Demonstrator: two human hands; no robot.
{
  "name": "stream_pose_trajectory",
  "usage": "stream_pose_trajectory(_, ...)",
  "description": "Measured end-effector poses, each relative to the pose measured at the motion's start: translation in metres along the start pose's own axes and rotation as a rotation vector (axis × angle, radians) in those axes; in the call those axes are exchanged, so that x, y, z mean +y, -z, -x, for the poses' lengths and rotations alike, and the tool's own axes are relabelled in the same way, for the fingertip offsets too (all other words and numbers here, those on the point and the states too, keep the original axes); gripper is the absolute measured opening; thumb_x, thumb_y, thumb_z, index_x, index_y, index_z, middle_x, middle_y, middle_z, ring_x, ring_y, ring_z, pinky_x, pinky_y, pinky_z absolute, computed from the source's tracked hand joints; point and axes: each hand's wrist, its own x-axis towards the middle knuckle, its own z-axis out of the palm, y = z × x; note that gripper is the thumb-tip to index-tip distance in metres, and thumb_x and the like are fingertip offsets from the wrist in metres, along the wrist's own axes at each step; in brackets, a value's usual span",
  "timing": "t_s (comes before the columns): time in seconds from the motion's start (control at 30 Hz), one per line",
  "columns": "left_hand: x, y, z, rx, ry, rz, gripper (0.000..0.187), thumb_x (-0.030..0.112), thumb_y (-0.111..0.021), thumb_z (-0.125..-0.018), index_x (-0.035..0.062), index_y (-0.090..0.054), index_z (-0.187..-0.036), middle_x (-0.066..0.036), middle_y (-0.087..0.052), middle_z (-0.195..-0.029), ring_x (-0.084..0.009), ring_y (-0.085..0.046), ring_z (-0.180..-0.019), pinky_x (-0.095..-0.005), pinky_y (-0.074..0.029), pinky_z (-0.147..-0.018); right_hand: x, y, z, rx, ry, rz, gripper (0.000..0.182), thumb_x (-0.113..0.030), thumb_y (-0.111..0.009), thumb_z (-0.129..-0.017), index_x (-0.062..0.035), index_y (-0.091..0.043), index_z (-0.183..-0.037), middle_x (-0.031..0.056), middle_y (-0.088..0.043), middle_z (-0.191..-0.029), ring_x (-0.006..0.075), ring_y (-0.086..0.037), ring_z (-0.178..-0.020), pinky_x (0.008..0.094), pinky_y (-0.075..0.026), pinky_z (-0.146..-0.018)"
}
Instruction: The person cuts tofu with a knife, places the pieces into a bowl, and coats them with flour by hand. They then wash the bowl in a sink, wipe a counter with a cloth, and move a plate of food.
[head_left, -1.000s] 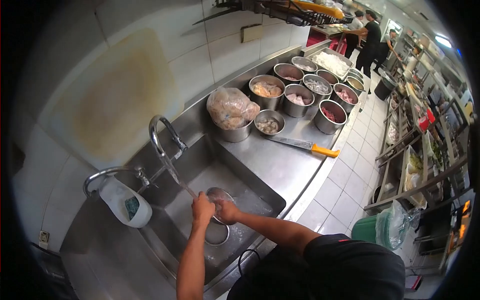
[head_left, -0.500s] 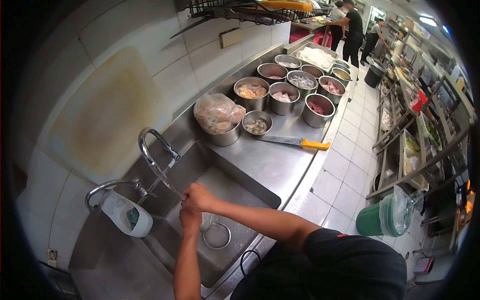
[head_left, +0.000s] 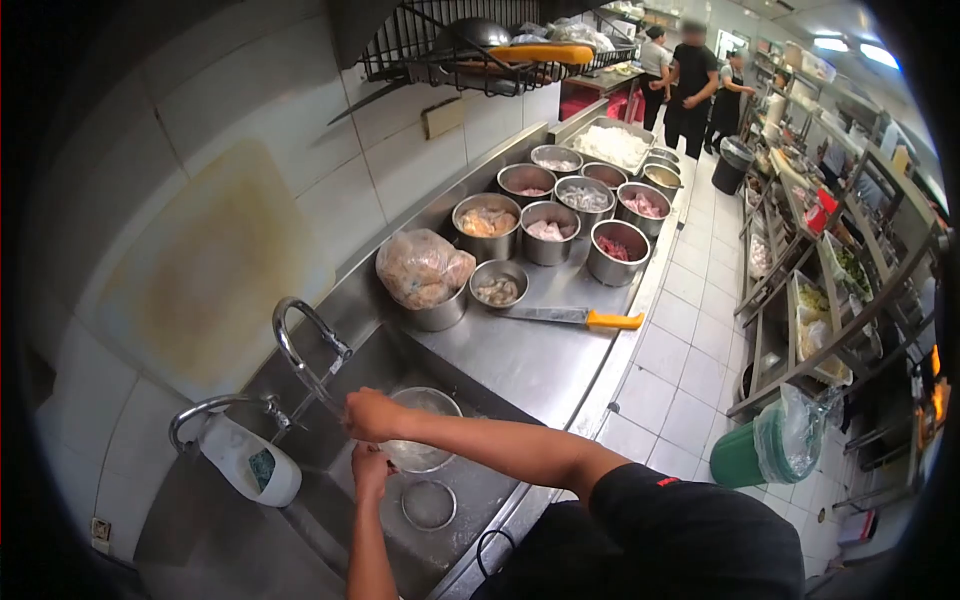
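Observation:
Both of my hands are over the sink [head_left: 500, 425], close to the curved chrome faucet [head_left: 285, 345]. My right hand [head_left: 374, 415] is curled closed by the spout, and what it grips is hidden. Just below it, my left hand [head_left: 371, 467] has its fingers closed at the near edge of a round metal bowl [head_left: 420, 456]. The bowl shows its open side, with a pale, wet-looking inside; my right forearm crosses in front of it. A smaller round metal dish [head_left: 429, 505] rests on the sink floor beside my left wrist.
On the steel counter stand a bagged mass of raw meat [head_left: 425, 268], several metal pots [head_left: 548, 232] of food and a knife [head_left: 612, 320]. A white jug [head_left: 250, 455] hangs at the left faucet. A green bin [head_left: 737, 455] stands right; people [head_left: 692, 85] stand far back.
The bowl has turned and its round opening now shows beyond my right forearm. My hands have shifted slightly left and moved a little apart. The view has tilted; people at the back have moved.

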Motion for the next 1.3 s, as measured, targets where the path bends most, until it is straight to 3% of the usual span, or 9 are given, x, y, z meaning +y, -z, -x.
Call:
stream_pose_trajectory(0.13, -0.02, -0.015, -0.04, 0.134, -0.907, -1.028, 0.03, 0.012, -0.058, -0.08, 0.0025, -0.056, -0.109, -0.019, -0.062, -0.105, -0.0315, -0.062, -0.092, -0.0461, -0.049, -0.074, -0.014, -0.01, -0.019, -0.034, 0.095, 0.136, 0.011, -0.011, -0.062, -0.065, -0.0016, -0.066, -0.069, 0.0206, -0.063, -0.075, 0.0386, -0.062, -0.074, 0.0441, -0.051, -0.068)
stream_pose_trajectory(0.3, -0.019, -0.024, -0.064, 0.25, -1.045, -0.714, 0.033, 0.022, -0.065, -0.08, 0.0044, -0.058, -0.107, -0.016, -0.062, -0.101, -0.0299, -0.056, -0.103, -0.0422, -0.044, -0.086, -0.032, 0.002, -0.018, -0.08, 0.182, 0.003, 0.009, -0.008, -0.059, -0.062, -0.0037, -0.066, -0.067, 0.0188, -0.063, -0.074, 0.0365, -0.062, -0.073, 0.0436, -0.051, -0.067)
stream_pose_trajectory(0.5, -0.025, 0.012, -0.068, 0.138, -0.888, -0.645, 0.03, 0.013, -0.066, -0.076, 0.0017, -0.058, -0.102, -0.014, -0.062, -0.096, -0.0259, -0.061, -0.087, -0.0391, -0.05, -0.076, -0.019, 0.002, -0.001, 0.002, 0.099, 0.026, 0.012, -0.013, -0.06, -0.063, -0.0029, -0.065, -0.066, 0.0192, -0.062, -0.07, 0.0365, -0.062, -0.066, 0.0434, -0.05, -0.061)
stream_pose_trajectory(0.63, -0.028, 0.019, -0.013, -0.11, 0.014, 0.032, 0.018, 0.002, -0.061, -0.069, 0.0024, -0.054, -0.086, -0.007, -0.054, -0.077, -0.0171, -0.056, -0.061, -0.0319, -0.051, -0.047, 0.024, 0.012, -0.027, -0.196, 0.401, 0.25, 0.016, -0.018, -0.06, -0.066, -0.0025, -0.064, -0.064, 0.0194, -0.06, -0.064, 0.0367, -0.06, -0.06, 0.0441, -0.048, -0.056)
stream_pose_trajectory(0.7, -0.055, 0.017, 0.002, -0.039, -0.013, 0.28, 0.014, 0.001, -0.061, -0.068, 0.004, -0.049, -0.075, -0.005, -0.05, -0.069, -0.0148, -0.053, -0.056, -0.0309, -0.049, -0.045, 0.048, 0.0, -0.048, 0.0, 0.328, 0.268, 0.013, -0.018, -0.063, -0.064, -0.0051, -0.065, -0.064, 0.0172, -0.061, -0.064, 0.0367, -0.059, -0.058, 0.0443, -0.049, -0.054)
stream_pose_trajectory(0.8, -0.039, 0.022, 0.044, 0.152, -0.165, -0.254, 0.013, 0.001, -0.059, -0.069, 0.004, -0.046, -0.069, -0.007, -0.047, -0.06, -0.0171, -0.054, -0.055, -0.0327, -0.048, -0.048, 0.025, 0.019, -0.058, 0.043, 0.077, 0.465, 0.013, -0.009, -0.06, -0.07, -0.0041, -0.068, -0.079, 0.0194, -0.063, -0.09, 0.033, -0.062, -0.087, 0.0419, -0.052, -0.076)
stream_pose_trajectory(0.83, -0.043, 0.029, 0.049, 0.263, -0.471, -0.771, 0.013, -0.001, -0.059, -0.069, 0.0028, -0.051, -0.078, -0.015, -0.055, -0.074, -0.0275, -0.06, -0.063, -0.039, -0.051, -0.058, 0.026, 0.016, -0.065, 0.045, 0.034, 0.515, 0.019, -0.01, -0.061, -0.071, -0.0053, -0.066, -0.089, 0.019, -0.057, -0.101, 0.0337, -0.055, -0.1, 0.0421, -0.049, -0.083)
stream_pose_trajectory(0.93, -0.037, 0.036, 0.086, 0.388, -0.428, -1.034, 0.024, -0.002, -0.061, -0.069, 0.0039, -0.054, -0.091, -0.019, -0.055, -0.101, -0.0365, -0.06, -0.075, -0.0435, -0.051, -0.07, 0.038, 0.005, -0.082, 0.032, 0.071, 0.641, 0.036, -0.011, -0.061, -0.073, -0.0062, -0.058, -0.108, 0.017, -0.051, -0.11, 0.0325, -0.051, -0.104, 0.0425, -0.046, -0.085)
stream_pose_trajectory(1.3, -0.058, 0.097, 0.187, 0.718, -0.485, -0.859, 0.016, -0.004, -0.054, -0.074, -0.0001, -0.054, -0.09, -0.017, -0.052, -0.113, -0.0356, -0.061, -0.075, -0.0428, -0.05, -0.066, 0.084, -0.036, -0.106, 0.106, 0.145, 0.762, 0.036, -0.023, -0.062, -0.078, -0.0013, -0.05, -0.105, 0.0198, -0.058, -0.102, 0.0361, -0.057, -0.096, 0.0438, -0.047, -0.081)
